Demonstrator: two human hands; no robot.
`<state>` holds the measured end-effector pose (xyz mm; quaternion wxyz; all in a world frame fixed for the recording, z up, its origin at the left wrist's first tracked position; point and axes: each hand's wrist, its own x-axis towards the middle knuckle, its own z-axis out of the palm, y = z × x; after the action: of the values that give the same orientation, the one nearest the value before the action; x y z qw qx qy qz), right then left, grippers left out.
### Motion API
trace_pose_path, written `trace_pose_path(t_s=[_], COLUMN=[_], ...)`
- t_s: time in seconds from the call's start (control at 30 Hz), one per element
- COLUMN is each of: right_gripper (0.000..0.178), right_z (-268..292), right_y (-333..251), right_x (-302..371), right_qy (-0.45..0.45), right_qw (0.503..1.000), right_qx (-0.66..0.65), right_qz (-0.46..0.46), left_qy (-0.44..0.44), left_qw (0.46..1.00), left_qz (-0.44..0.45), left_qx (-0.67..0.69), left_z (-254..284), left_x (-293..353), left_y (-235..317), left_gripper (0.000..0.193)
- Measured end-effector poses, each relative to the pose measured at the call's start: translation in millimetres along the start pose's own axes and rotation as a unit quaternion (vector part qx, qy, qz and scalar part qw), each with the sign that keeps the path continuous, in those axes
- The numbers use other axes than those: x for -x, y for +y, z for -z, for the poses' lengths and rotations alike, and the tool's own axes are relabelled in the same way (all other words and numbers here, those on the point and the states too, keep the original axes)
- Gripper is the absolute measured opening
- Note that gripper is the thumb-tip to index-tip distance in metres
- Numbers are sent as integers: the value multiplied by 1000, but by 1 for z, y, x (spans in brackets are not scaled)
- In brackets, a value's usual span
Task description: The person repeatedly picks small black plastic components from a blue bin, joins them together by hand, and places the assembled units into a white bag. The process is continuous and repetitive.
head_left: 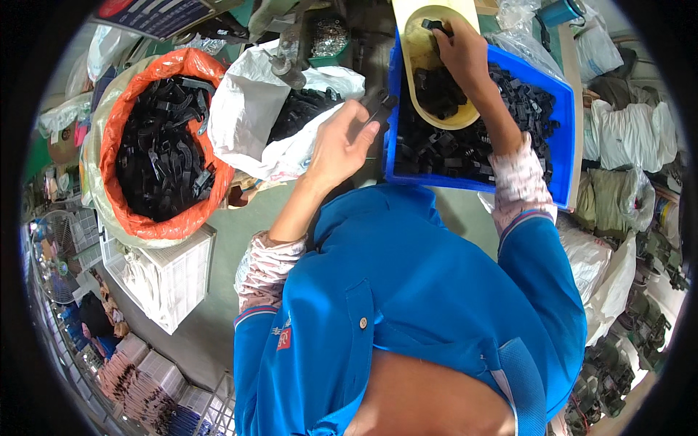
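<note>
My left hand (338, 149) pinches a black plastic part (384, 107), blurred by motion, between thumb and fingers. It is above the near right edge of a white bag (236, 109) with black parts inside. My right hand (465, 54) has its fingertips closed on a small black plastic piece (435, 26). That hand is over a pale yellow scoop-shaped container (418, 25), which holds more black pieces at its near end. The container rests on a blue bin (563, 120) full of small black plastic pieces.
To the left, an orange-lined sack (120, 182) of longer black parts stands by a white crate (178, 269). A grey metal fixture (287, 73) rises behind the white bag, near a green tray (331, 59) of small metal pieces. Filled bags (629, 134) line the right side.
</note>
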<state>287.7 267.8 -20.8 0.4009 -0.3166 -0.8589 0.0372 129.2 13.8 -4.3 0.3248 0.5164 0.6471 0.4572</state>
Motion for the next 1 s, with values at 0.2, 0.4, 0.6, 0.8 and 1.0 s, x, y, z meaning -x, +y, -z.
trace_pose_path(t_s=[0.2, 0.4, 0.6, 0.8, 1.0], right_gripper=[15, 26, 29, 26, 24], right_z=[-28, 23, -7, -28, -53], right_y=[5, -110, -155, -174, -186], right_x=[-7, 18, 14, 3, 1], right_qy=[53, -187, -243, -236, -227], right_qw=[993, 709, 693, 746, 835], right_qx=[56, -584, -592, -541, -459], right_qz=[93, -350, -332, -308, -202], left_qy=[81, 95, 46, 27, -9], left_qw=[993, 990, 995, 995, 988], left_qz=[25, -69, -68, -84, -136], left_qx=[81, 83, 55, 45, -72], left_z=[27, 65, 101, 133, 159], left_x=[5, -4, -13, -24, -37], left_y=[-25, -43, -45, -53, -55], left_gripper=[27, 27, 29, 23, 16])
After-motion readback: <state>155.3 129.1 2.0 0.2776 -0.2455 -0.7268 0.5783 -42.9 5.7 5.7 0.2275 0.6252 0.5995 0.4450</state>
